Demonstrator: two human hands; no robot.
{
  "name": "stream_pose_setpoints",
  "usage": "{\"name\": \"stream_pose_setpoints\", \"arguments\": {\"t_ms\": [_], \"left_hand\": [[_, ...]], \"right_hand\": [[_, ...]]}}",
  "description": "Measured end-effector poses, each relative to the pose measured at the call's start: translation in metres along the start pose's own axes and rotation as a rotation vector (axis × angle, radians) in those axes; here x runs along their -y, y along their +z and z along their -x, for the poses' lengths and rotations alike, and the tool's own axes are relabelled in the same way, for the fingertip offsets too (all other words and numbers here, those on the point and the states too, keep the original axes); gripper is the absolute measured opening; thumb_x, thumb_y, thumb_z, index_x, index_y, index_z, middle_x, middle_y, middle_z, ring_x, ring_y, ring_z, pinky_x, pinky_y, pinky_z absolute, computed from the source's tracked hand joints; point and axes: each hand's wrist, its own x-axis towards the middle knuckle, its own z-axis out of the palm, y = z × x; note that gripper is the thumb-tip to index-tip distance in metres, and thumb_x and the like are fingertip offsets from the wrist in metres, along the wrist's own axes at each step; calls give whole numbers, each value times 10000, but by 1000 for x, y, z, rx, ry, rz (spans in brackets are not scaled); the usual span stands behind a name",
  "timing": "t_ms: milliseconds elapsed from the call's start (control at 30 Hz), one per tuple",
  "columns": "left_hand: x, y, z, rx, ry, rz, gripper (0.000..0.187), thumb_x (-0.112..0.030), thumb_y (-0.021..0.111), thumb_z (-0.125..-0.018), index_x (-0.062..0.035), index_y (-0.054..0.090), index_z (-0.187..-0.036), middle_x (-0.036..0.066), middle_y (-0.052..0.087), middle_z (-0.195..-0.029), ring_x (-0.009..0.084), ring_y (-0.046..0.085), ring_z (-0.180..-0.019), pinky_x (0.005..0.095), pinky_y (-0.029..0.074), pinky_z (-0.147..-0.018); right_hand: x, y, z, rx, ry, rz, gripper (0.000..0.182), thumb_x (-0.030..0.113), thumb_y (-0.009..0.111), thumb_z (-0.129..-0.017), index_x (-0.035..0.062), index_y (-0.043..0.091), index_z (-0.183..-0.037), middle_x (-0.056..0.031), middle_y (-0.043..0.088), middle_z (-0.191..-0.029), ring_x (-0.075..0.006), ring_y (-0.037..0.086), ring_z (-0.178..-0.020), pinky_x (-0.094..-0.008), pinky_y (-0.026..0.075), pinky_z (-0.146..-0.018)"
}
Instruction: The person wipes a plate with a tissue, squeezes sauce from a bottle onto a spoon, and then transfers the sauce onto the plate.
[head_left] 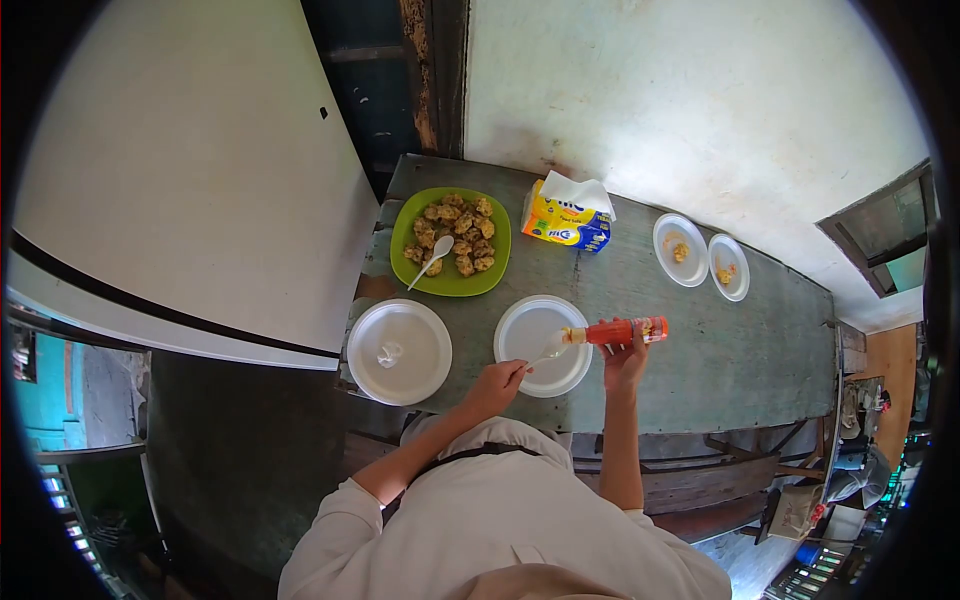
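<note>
My left hand [495, 388] is closed on the handle of a pale plastic spoon [546, 357], held over a round white plate [548, 383]. In my right hand [625, 364] a red sauce bottle [620, 331] lies tipped on its side, fingers wrapped round its body. The bottle's yellowish neck end points left, right beside the spoon's bowl and above the same plate. To the left sits a second white plate [420, 378] with a small white crumpled-looking lump [389, 354] on it.
Behind the plates is a green plate [406, 266] of browned fried lumps [467, 226] with a white spoon [437, 253] on top. A yellow-and-blue tissue pack [568, 217] stands near the wall. Two white oval dishes [675, 271] [737, 289] at right hold food bits.
</note>
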Motion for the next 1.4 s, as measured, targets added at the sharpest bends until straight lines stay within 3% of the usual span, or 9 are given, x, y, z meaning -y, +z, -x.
{"name": "stream_pose_setpoints", "arguments": {"t_ms": [633, 733, 933, 1033, 1233, 1333, 1400], "left_hand": [[-2, -2, 1, 27, 27, -20, 194, -120, 474, -859, 15, 597, -925, 207, 600, -750, 305, 571, -583, 356, 421, -539], [6, 0, 1, 25, 60, -30, 202, -120, 470, -878, -2, 612, -958, 134, 567, -648, 130, 443, -490, 280, 359, -486], [6, 1, 2, 17, 39, -13, 195, -116, 469, -876, -2, 611, -948, 139, 568, -653, 133, 455, -494, 280, 363, -488], [-2, -3, 1, 58, -23, -36, 188, -116, 475, -856, 11, 596, -920, 212, 591, -745, 315, 572, -592, 365, 422, -542], [4, -2, 1, 45, 27, -31, 187, -112, 473, -849, 4, 598, -927, 206, 592, -742, 318, 573, -599, 366, 421, -543], [6, -1, 1, 37, 49, -20, 197, -113, 470, -874, 3, 613, -941, 138, 555, -637, 144, 457, -492, 288, 361, -486], [8, 0, 2, 34, 50, -27, 196, -113, 471, -874, 4, 613, -944, 138, 557, -641, 145, 457, -493, 289, 359, -485]], "right_hand": [[7, 7, 3, 38, -26, 30, 380, 269, 543, -874, 112, 333, -1149, -169, 548, -1024, -369, 596, -921, -467, 562, -658], [7, 8, 3, 38, -21, 23, 376, 255, 542, -874, 110, 332, -1150, -171, 551, -1025, -371, 598, -917, -469, 564, -657], [7, 6, 3, 43, -15, 22, 385, 241, 546, -872, 109, 325, -1159, -180, 546, -1029, -375, 600, -909, -476, 563, -665], [8, 10, 6, 38, -29, 44, 372, 256, 546, -872, 108, 342, -1145, -176, 548, -1029, -370, 599, -918, -472, 563, -671], [9, 10, 7, 46, -35, 83, 333, 279, 540, -876, 107, 379, -1112, -167, 558, -1030, -357, 599, -929, -466, 560, -687], [9, 10, 7, 49, -36, 88, 331, 277, 534, -879, 107, 376, -1115, -170, 557, -1034, -361, 597, -931, -468, 559, -691], [8, 8, 6, 62, -39, 84, 331, 275, 530, -881, 107, 373, -1119, -172, 557, -1036, -364, 596, -934, -469, 558, -693]]}}
